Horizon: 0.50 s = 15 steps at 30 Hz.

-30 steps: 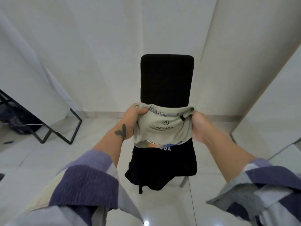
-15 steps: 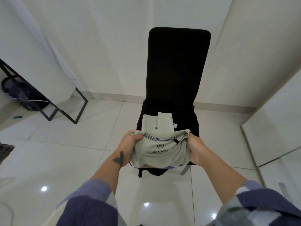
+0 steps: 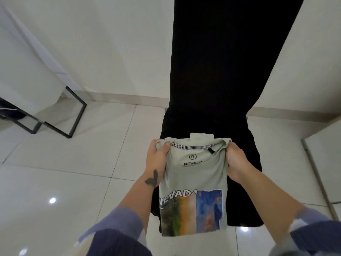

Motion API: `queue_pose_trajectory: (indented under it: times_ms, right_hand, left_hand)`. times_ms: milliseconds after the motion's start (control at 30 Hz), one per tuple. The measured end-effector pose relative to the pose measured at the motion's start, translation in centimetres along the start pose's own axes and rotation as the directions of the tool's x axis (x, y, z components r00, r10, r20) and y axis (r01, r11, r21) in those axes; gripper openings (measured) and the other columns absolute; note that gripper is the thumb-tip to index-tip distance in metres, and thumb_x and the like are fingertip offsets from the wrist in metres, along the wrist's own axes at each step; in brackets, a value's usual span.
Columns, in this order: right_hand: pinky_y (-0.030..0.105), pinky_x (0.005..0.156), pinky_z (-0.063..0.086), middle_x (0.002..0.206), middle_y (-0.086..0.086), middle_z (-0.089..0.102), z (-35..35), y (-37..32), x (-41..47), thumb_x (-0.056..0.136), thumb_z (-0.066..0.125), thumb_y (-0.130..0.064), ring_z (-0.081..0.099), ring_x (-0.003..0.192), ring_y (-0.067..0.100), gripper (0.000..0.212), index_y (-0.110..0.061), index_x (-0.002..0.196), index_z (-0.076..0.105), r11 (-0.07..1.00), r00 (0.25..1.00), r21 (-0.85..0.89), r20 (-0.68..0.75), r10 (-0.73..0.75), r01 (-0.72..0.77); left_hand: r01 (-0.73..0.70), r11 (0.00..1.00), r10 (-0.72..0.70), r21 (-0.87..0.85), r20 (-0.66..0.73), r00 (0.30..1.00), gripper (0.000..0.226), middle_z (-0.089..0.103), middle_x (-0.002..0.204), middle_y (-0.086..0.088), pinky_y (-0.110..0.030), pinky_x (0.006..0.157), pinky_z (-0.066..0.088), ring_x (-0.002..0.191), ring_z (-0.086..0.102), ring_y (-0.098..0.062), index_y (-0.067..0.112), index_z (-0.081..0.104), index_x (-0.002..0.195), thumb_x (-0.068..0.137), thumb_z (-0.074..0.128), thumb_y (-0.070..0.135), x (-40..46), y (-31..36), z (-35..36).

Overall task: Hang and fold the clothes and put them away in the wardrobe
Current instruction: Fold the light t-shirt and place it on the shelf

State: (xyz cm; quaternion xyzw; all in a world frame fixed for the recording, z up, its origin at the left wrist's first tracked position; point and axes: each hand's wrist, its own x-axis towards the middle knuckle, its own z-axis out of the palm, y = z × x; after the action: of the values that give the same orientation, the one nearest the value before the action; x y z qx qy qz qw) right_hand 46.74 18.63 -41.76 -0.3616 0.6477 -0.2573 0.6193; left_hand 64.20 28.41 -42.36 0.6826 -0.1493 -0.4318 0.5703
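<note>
Pale green T-shirt [image 3: 193,182], folded to a narrow panel, held at its collar end over the seat of a black chair [image 3: 212,71]. Left hand [image 3: 156,157] grips the left collar corner, fingers [image 3: 167,145] curled over the edge and pinching cloth. Right hand [image 3: 237,159] grips the right corner, fingers curled round the fabric, tips hidden under it. Print faces up: "NEVADA" lettering above a striped colour picture; neck label also reads NEVADA. Lower hem hangs past the seat's front edge. A second pale folded piece [image 3: 202,135] shows just beyond the collar (only a small strip visible, cannot tell what it is).

Chair back rises tall right behind the shirt, draped in black cloth that spills over the seat sides. White tiled floor [image 3: 73,172] all round, glossy. Black metal frame [image 3: 60,115] stands on the floor at left, well apart from the chair. Pale walls behind; a white panel [image 3: 317,71] at right, near the chair. Purple checked sleeves [image 3: 118,233] at bottom edge.
</note>
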Motion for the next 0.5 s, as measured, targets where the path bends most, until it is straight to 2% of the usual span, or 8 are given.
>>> queue_pose_trajectory:
  times_ms: [100,167,233,333,400,433,500]
  right_hand:
    - [0.044,0.094,0.049,0.113,0.015,0.061,1.4,1.1,6.0,0.099,0.033,-0.029,0.060,0.103,0.029,0.034,-0.009,0.115,0.054,0.998,0.998,-0.056,-0.045,-0.034,0.032]
    - [0.038,0.083,0.047,0.103,0.008,0.058,1.8,1.6,8.4,0.102,0.030,-0.030,0.058,0.096,0.023,0.031,-0.009,0.113,0.050,0.993,0.994,-0.100,-0.082,-0.077,0.068]
    - [0.033,0.071,0.042,0.089,0.002,0.053,2.2,2.4,11.3,0.103,0.029,-0.029,0.054,0.083,0.018,0.028,-0.010,0.109,0.047,0.966,0.975,-0.217,-0.140,-0.170,0.137]
    - [0.033,0.064,0.036,0.077,-0.002,0.050,2.7,3.6,13.9,0.102,0.028,-0.033,0.049,0.067,0.014,0.030,-0.010,0.109,0.045,0.831,0.923,-0.513,-0.172,-0.344,0.214]
    - [0.034,0.062,0.037,0.076,0.002,0.052,2.9,4.6,15.0,0.102,0.027,-0.035,0.051,0.067,0.023,0.031,-0.010,0.107,0.045,0.681,0.879,-0.704,-0.176,-0.444,0.203]
    - [0.035,0.061,0.037,0.077,0.004,0.053,3.0,4.9,15.4,0.102,0.026,-0.036,0.051,0.068,0.027,0.032,-0.011,0.108,0.045,0.610,0.852,-0.769,-0.178,-0.492,0.191]
    - [0.035,0.059,0.037,0.076,0.007,0.053,3.2,5.5,15.7,0.102,0.025,-0.036,0.050,0.068,0.029,0.033,-0.011,0.109,0.045,0.537,0.804,-0.823,-0.189,-0.564,0.184]
  left_hand:
    - [-0.040,0.997,0.042,0.061,-0.039,0.998,0.013,0.062,0.095,-0.004,-0.033,0.082,0.050,0.089,0.059,-0.019,0.011,0.055,0.099,0.096,0.054,0.024,5.6,-3.0,0.9]
    - [-0.060,0.990,0.067,0.127,-0.048,0.997,0.015,0.063,0.096,-0.003,-0.033,0.084,0.050,0.091,0.060,-0.019,0.013,0.054,0.099,0.096,0.052,0.028,8.1,-4.4,1.5]
    - [-0.082,0.977,0.096,0.199,-0.060,0.994,0.017,0.064,0.095,-0.001,-0.031,0.082,0.049,0.091,0.060,-0.017,0.014,0.055,0.100,0.096,0.051,0.030,10.5,-5.8,2.3]
    - [-0.138,0.919,0.206,0.368,-0.152,0.967,0.017,0.062,0.088,0.004,-0.026,0.070,0.042,0.082,0.058,-0.013,0.016,0.055,0.096,0.097,0.049,0.031,12.8,-7.2,3.4]
    - [-0.152,0.858,0.301,0.490,-0.240,0.923,0.019,0.061,0.087,0.003,-0.025,0.069,0.038,0.080,0.056,-0.015,0.017,0.054,0.091,0.096,0.048,0.034,13.6,-8.0,3.8]
    - [-0.151,0.837,0.337,0.525,-0.279,0.899,0.020,0.061,0.088,0.002,-0.024,0.069,0.037,0.080,0.056,-0.016,0.016,0.054,0.091,0.096,0.047,0.035,13.7,-8.5,4.0]
    - [-0.130,0.807,0.375,0.576,-0.329,0.867,0.023,0.057,0.095,0.003,-0.019,0.068,0.031,0.080,0.051,-0.014,0.015,0.054,0.094,0.097,0.046,0.036,13.6,-9.0,4.5]
